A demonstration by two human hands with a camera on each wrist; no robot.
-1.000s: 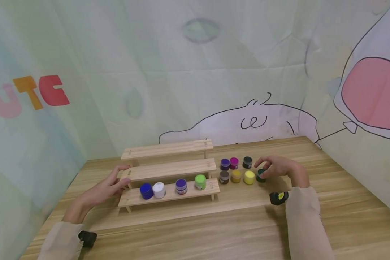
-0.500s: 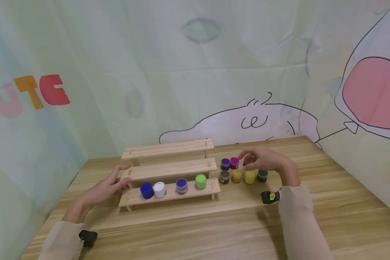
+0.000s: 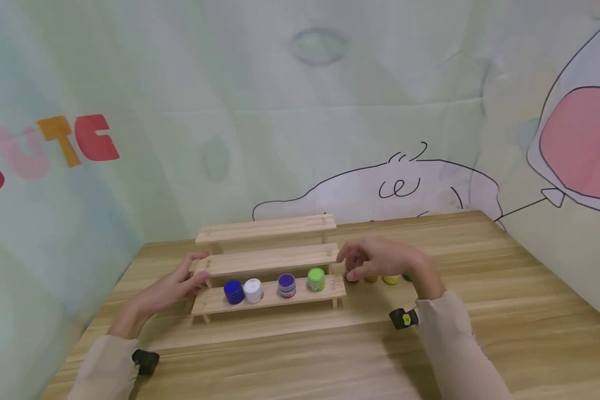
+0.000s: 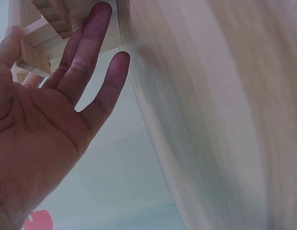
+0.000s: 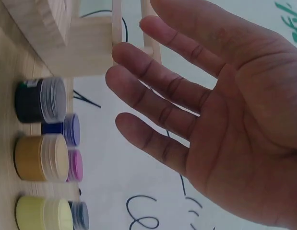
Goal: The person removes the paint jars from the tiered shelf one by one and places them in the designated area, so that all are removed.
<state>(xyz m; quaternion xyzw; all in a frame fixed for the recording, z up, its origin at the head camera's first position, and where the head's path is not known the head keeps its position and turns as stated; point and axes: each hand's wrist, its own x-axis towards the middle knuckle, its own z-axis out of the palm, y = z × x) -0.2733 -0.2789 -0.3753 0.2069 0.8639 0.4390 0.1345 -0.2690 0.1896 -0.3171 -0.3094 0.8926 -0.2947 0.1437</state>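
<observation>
A three-tier wooden display rack (image 3: 270, 259) stands on the table. My left hand (image 3: 165, 291) grips the left end of its middle shelf; in the left wrist view the thumb and index finger lie either side of the plank end (image 4: 34, 60). On the front shelf sit a blue jar (image 3: 234, 292), a white jar (image 3: 253, 290), a purple jar (image 3: 287, 285) and a light green jar (image 3: 316, 279). My right hand (image 3: 382, 258) hovers with loosely bent fingers over jars right of the rack, holding nothing. Closest below it are a dark jar (image 5: 40, 100) and an ochre jar (image 5: 41, 157).
A yellow jar (image 5: 42, 212), a blue-purple jar (image 5: 66, 129), a magenta jar (image 5: 76, 165) and a black-looking jar (image 5: 80, 215) stand in two rows right of the rack. The dark green jar (image 3: 406, 276) is mostly hidden by the right wrist. A printed cloth backdrop (image 3: 230, 139) rises behind the table.
My right hand has moved left from the dark green jar, over the other jars, to near the rack's right end. The left hand stays on the rack. The head view has shifted slightly.
</observation>
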